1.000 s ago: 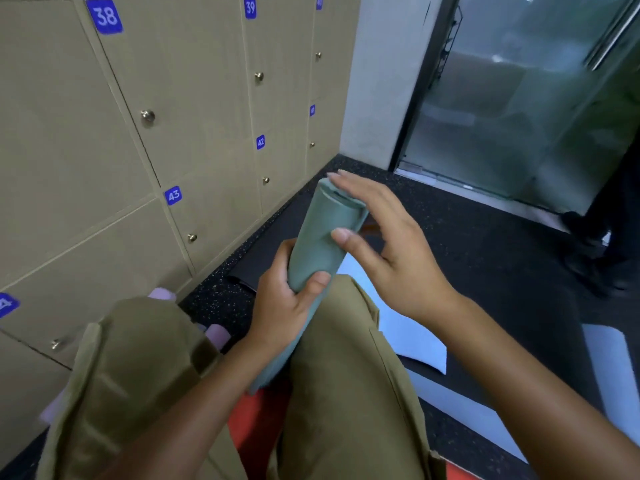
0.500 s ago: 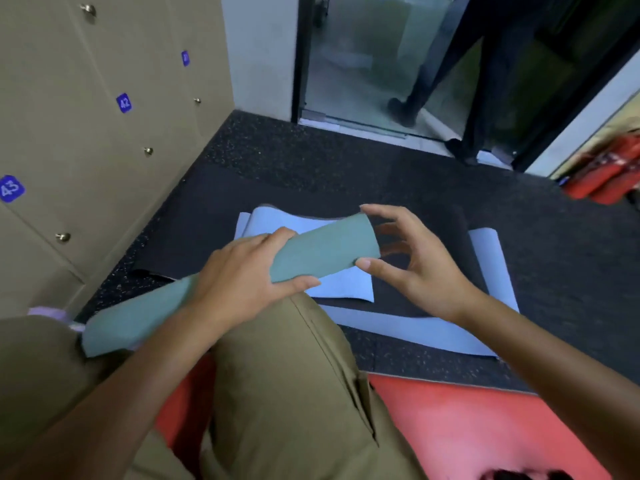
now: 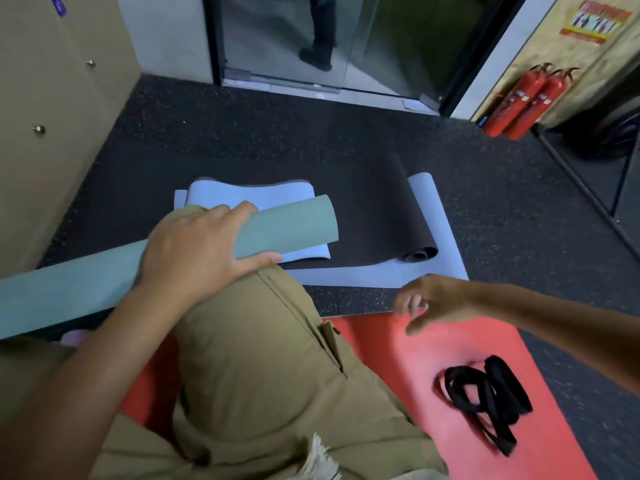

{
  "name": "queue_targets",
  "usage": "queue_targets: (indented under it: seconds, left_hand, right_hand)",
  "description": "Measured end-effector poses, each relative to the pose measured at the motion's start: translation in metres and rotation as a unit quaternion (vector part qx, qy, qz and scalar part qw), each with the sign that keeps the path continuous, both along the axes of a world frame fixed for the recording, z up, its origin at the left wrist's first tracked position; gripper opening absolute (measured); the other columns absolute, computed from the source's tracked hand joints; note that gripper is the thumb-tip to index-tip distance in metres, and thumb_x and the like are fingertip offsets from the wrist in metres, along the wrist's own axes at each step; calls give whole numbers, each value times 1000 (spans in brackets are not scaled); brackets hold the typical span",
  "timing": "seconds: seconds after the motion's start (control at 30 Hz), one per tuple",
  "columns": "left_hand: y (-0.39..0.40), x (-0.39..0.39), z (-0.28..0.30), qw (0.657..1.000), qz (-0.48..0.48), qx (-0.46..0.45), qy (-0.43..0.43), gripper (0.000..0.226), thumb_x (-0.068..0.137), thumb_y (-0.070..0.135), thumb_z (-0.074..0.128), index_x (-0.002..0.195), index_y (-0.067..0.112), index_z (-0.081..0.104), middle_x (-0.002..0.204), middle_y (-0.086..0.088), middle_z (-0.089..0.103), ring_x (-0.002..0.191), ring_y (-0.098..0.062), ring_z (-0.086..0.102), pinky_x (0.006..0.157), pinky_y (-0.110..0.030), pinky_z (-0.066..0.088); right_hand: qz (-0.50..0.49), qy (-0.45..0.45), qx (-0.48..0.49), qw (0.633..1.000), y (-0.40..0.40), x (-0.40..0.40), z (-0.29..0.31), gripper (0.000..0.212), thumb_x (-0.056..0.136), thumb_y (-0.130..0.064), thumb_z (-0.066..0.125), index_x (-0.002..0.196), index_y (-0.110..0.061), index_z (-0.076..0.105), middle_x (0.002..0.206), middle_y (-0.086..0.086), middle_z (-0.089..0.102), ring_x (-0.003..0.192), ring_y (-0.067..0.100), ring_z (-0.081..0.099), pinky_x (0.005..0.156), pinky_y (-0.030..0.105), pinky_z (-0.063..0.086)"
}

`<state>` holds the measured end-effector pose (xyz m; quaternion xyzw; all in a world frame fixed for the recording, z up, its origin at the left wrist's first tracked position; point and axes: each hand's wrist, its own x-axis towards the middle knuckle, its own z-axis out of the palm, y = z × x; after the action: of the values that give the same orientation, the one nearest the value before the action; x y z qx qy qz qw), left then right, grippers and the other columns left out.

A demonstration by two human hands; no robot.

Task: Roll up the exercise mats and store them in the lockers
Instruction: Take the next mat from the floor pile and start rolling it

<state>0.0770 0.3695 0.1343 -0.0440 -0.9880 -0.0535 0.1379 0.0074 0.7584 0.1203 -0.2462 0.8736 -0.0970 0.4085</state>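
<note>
My left hand (image 3: 197, 251) grips a rolled green mat (image 3: 291, 223) that lies across my knee, its far end pointing right. My right hand (image 3: 433, 303) hovers low over the near edge of a red mat (image 3: 398, 375) spread flat on the floor, fingers loosely curled and holding nothing. A black strap (image 3: 485, 400) lies coiled on the red mat, below and to the right of that hand. Beyond my knee a black mat (image 3: 374, 209), partly rolled at its right end, lies over light blue mats (image 3: 429, 216). Tan locker doors (image 3: 52, 109) with small knobs line the left wall.
A glass door (image 3: 311, 39) stands ahead, with a person's legs (image 3: 322, 32) behind it. Two red fire extinguishers (image 3: 523, 102) lean at the right wall. A lilac mat end (image 3: 72, 337) peeks out under my left arm. Dark speckled floor (image 3: 242, 123) surrounds the mats.
My head turned right and down, away from the lockers. The green roll swung from upright to lying across my knee. My right hand left its end and dropped toward the red mat.
</note>
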Motion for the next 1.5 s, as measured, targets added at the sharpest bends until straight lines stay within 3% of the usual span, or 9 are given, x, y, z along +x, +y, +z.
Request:
queue_targets:
  seconds: [0.23, 0.4, 0.6, 0.77, 0.97, 1.17, 1.37, 1.43, 1.5]
  left_hand:
    - [1, 0, 1, 1000, 4, 5, 1, 73, 76, 92, 38, 118, 35, 50, 93, 7, 64, 86, -28, 63, 60, -35, 35]
    - [0, 2, 1, 1000, 2, 5, 3, 71, 76, 92, 38, 117, 34, 50, 92, 7, 64, 85, -26, 63, 59, -35, 32]
    - [-1, 3, 3, 1000, 0, 9, 1, 72, 77, 91, 38, 119, 34, 49, 91, 7, 63, 86, -26, 62, 59, -35, 33]
    - [0, 2, 1, 1000, 1, 2, 7, 71, 77, 91, 38, 116, 33, 49, 88, 7, 62, 84, -27, 62, 58, -35, 33]
    - [0, 2, 0, 1000, 1, -6, 16, 70, 78, 91, 38, 116, 33, 49, 86, 6, 62, 83, -27, 63, 56, -35, 32]
    - [0, 4, 1, 1000, 8, -7, 22, 70, 78, 90, 41, 117, 32, 51, 87, 5, 63, 83, -27, 63, 57, -35, 32]
    - [0, 4, -1, 1000, 11, -11, 25, 69, 78, 88, 44, 116, 31, 52, 86, 4, 63, 82, -27, 63, 56, -34, 31]
    - [1, 2, 0, 1000, 12, -11, 24, 69, 78, 88, 43, 115, 31, 53, 84, 4, 63, 81, -27, 63, 56, -34, 32]
    - [1, 2, -1, 1000, 15, -11, 21, 70, 79, 90, 42, 115, 31, 53, 84, 5, 63, 81, -27, 63, 56, -34, 34]
  right_hand:
    - [98, -69, 175, 977, 35, 19, -25, 32, 69, -43, 90, 93, -37, 70, 99, -16, 72, 83, -3, 62, 63, 6, 37]
    - [136, -68, 227, 962, 43, 22, -36, 35, 68, -40, 90, 97, -26, 75, 101, -9, 72, 97, 14, 66, 84, 28, 51]
    - [169, -65, 266, 947, 48, 24, -47, 25, 74, -42, 85, 84, -33, 63, 105, -4, 69, 99, 18, 63, 82, 34, 49]
    - [96, -108, 212, 967, 38, 21, -36, 22, 86, -39, 76, 83, -32, 56, 81, -16, 63, 80, 7, 58, 69, 23, 44]
    - [-75, -156, 73, 982, 31, 8, -30, 6, 97, -32, 68, 96, -26, 69, 91, -12, 77, 90, 4, 68, 90, 25, 51]
    - [-289, -366, -136, 874, 35, 8, -43, 19, 97, -22, 66, 87, -8, 61, 86, 9, 61, 83, 23, 62, 82, 33, 54]
    - [-363, -354, -288, 812, 23, 12, -33, 33, 89, -36, 76, 91, -6, 62, 90, 13, 61, 85, 29, 62, 87, 39, 53]
    - [-397, -362, -359, 763, 16, 12, -34, 37, 88, -38, 78, 103, -6, 67, 99, 12, 64, 91, 28, 64, 89, 39, 54]
    - [-406, -388, -433, 705, 5, 12, -36, 31, 102, -33, 57, 121, -10, 66, 109, 5, 66, 100, 24, 64, 95, 40, 50]
